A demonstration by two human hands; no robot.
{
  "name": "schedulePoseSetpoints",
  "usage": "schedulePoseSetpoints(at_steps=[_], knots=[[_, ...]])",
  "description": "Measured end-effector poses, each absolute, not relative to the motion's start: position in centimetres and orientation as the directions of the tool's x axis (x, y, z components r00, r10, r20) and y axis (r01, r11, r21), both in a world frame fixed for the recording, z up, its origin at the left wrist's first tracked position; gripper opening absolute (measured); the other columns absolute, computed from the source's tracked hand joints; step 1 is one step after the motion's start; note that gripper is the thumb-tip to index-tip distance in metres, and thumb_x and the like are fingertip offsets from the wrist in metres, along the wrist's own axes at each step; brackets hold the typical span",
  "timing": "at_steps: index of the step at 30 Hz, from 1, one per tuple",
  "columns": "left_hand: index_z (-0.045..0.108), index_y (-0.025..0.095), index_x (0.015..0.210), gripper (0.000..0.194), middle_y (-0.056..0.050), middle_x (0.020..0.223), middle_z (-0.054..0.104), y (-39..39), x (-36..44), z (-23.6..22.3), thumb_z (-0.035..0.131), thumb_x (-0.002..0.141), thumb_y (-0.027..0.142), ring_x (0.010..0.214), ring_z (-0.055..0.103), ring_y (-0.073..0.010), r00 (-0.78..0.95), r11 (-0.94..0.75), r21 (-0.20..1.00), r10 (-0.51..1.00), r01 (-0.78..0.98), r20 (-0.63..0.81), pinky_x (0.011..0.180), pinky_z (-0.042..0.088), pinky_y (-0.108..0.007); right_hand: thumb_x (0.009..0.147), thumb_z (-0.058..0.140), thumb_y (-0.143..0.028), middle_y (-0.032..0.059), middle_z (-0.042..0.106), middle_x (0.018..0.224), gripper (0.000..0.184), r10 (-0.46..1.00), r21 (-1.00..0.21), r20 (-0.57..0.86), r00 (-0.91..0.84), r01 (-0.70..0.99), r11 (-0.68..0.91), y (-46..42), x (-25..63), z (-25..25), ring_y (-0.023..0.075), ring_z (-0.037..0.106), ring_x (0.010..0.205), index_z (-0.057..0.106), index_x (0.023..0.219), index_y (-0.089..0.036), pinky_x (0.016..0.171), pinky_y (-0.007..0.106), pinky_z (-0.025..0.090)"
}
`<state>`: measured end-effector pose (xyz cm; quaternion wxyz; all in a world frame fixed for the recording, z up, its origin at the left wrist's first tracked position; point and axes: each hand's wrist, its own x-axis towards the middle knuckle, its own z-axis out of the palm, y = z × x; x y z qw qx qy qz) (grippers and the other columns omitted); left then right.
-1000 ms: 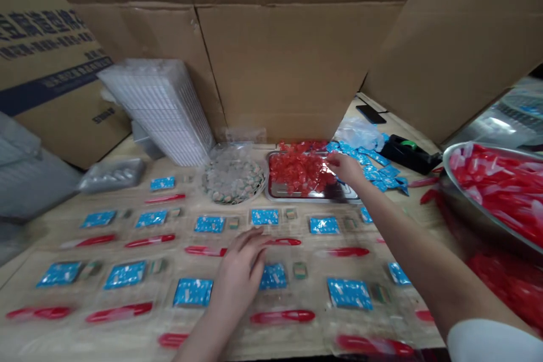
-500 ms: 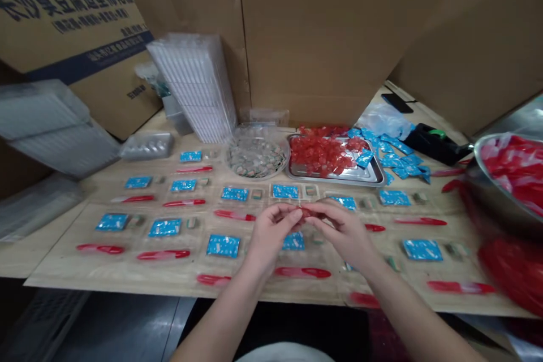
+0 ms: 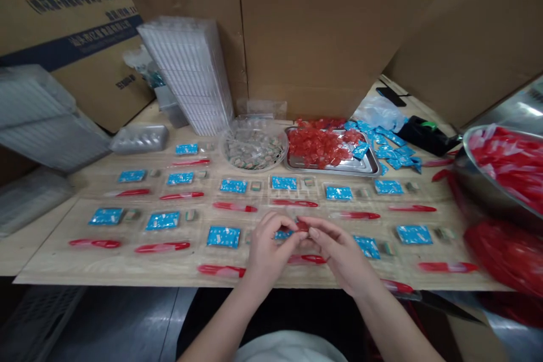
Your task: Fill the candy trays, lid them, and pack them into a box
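Note:
Both my hands meet over the near row of the transparent blister trays on the wooden table (image 3: 51, 263). My left hand (image 3: 269, 249) and my right hand (image 3: 337, 251) pinch a small red wrapped piece (image 3: 302, 226) between their fingertips. Right below them lie a blue sachet (image 3: 283, 234) and a red stick in wrapper (image 3: 306, 259), partly hidden by my fingers. Rows of blue sachets, red sticks and small tan packets spread to either side. A steel tray (image 3: 371, 168) heaped with red wrapped pieces stands further back.
A round transparent tub of small wrapped items (image 3: 254, 150) and a tall stack of blister trays (image 3: 186, 73) stand at the back. Loose blue sachets (image 3: 392, 153) lie right of the tray. A steel bowl of red sticks (image 3: 479, 181) sits at right, beside a black tape dispenser (image 3: 426, 134).
My right hand has come back from the steel tray, and both hands now hold a red piece together over the near trays. The view has tilted further down and back.

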<state>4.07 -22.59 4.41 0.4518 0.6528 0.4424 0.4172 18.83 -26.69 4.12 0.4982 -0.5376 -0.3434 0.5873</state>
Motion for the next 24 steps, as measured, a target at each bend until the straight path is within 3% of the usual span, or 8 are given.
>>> schedulePoseSetpoints(at_steps=[4,9,13,17,21,24], knots=[[0.064,0.019,0.077,0.003,-0.001,0.079,0.065,-22.6,3.4,4.9,0.063,0.079,0.02,0.078,0.06,-0.0144,0.331,-0.23,0.953,0.931,0.197,0.156,0.072,0.047,-0.025,0.072,0.071,-0.034,0.0046,0.071,0.091,0.024,0.964,-0.968,-0.213,0.158,-0.165,-0.187,-26.6,18.7,4.5,0.0179,0.066,0.084,0.069,0.095,-0.024,0.078,0.033,0.054],[0.068,0.019,0.091,0.014,-0.005,0.091,0.065,-22.9,3.1,5.2,0.057,0.084,0.021,0.086,0.061,-0.0165,0.352,-0.214,0.964,0.925,0.16,0.146,0.076,0.048,-0.027,0.073,0.068,-0.034,0.0055,0.071,0.095,0.024,0.973,-0.996,-0.064,0.22,0.052,-0.077,-26.7,18.3,4.9,0.0199,0.066,0.087,0.069,0.095,-0.024,0.078,0.035,0.055],[0.07,0.02,0.087,0.01,-0.004,0.083,0.066,-23.1,3.1,5.1,0.062,0.081,0.023,0.079,0.061,-0.0151,0.33,-0.27,0.946,0.922,0.178,0.201,0.071,0.048,-0.025,0.075,0.066,-0.035,0.0049,0.071,0.091,0.021,0.977,-0.994,-0.052,0.205,0.079,-0.069,-26.9,18.3,4.8,0.0194,0.066,0.083,0.07,0.092,-0.024,0.076,0.034,0.055],[0.068,0.02,0.088,0.013,-0.004,0.084,0.067,-23.1,3.2,5.4,0.055,0.086,0.022,0.081,0.061,-0.0153,0.365,-0.354,0.907,0.895,0.228,0.257,0.073,0.046,-0.025,0.077,0.065,-0.033,0.0048,0.07,0.091,0.018,0.974,-0.991,-0.021,0.228,0.123,-0.05,-27.1,18.4,4.6,0.0192,0.066,0.084,0.069,0.091,-0.024,0.076,0.033,0.054],[0.066,0.021,0.088,0.018,-0.003,0.086,0.069,-23.0,3.0,5.7,0.048,0.089,0.024,0.081,0.063,-0.0154,0.428,-0.296,0.917,0.889,0.267,0.162,0.074,0.046,-0.025,0.077,0.064,-0.033,0.0056,0.069,0.092,0.016,0.967,-0.981,0.037,0.25,0.195,-0.013,-27.1,18.7,4.2,0.0197,0.065,0.086,0.068,0.09,-0.023,0.078,0.034,0.053],[0.067,0.021,0.083,0.016,-0.002,0.083,0.07,-22.7,2.8,5.5,0.053,0.086,0.028,0.079,0.063,-0.016,0.363,-0.212,0.94,0.926,0.268,0.106,0.072,0.047,-0.024,0.076,0.065,-0.036,0.0062,0.069,0.089,0.019,0.957,-0.985,0.025,0.29,0.168,-0.025,-26.9,19.0,4.3,0.0197,0.064,0.082,0.067,0.089,-0.022,0.076,0.034,0.053]])
